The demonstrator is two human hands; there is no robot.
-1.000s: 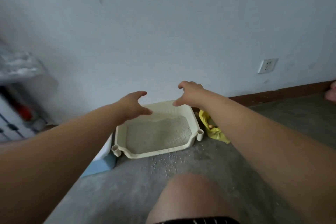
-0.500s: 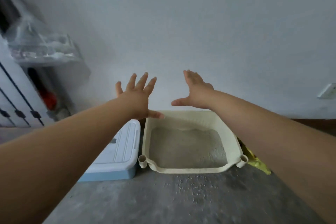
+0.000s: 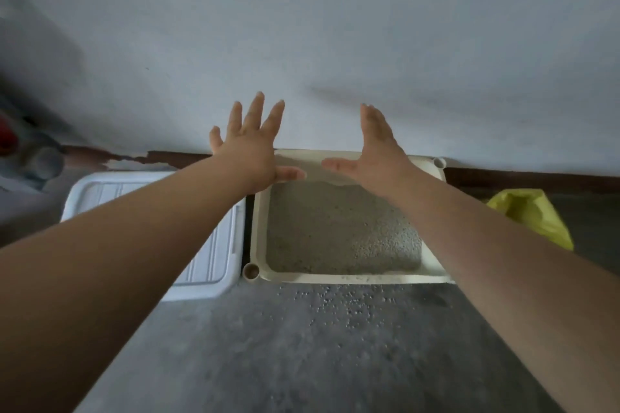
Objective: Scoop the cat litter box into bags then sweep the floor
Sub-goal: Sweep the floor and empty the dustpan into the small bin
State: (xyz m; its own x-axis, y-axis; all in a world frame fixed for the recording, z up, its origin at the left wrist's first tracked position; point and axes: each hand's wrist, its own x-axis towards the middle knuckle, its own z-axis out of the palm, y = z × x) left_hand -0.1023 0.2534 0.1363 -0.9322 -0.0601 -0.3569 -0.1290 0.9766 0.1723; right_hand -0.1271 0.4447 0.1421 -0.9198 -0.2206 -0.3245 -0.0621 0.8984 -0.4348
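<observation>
Fingers (image 3: 255,111) of the left hand (image 3: 250,147) fan wide; those of the right hand (image 3: 375,151) run straight and close together, edge-on. Both are bare and hold nothing, hovering over the far end of the litter box (image 3: 352,277), which sits on the floor (image 3: 302,362) by the wall. Scooping looks not yet begun, and no scoop is in view. Next call: the yellow bag (image 3: 533,214) near the box's right. Spilled grains (image 3: 352,305) in front await sweeping.
</observation>
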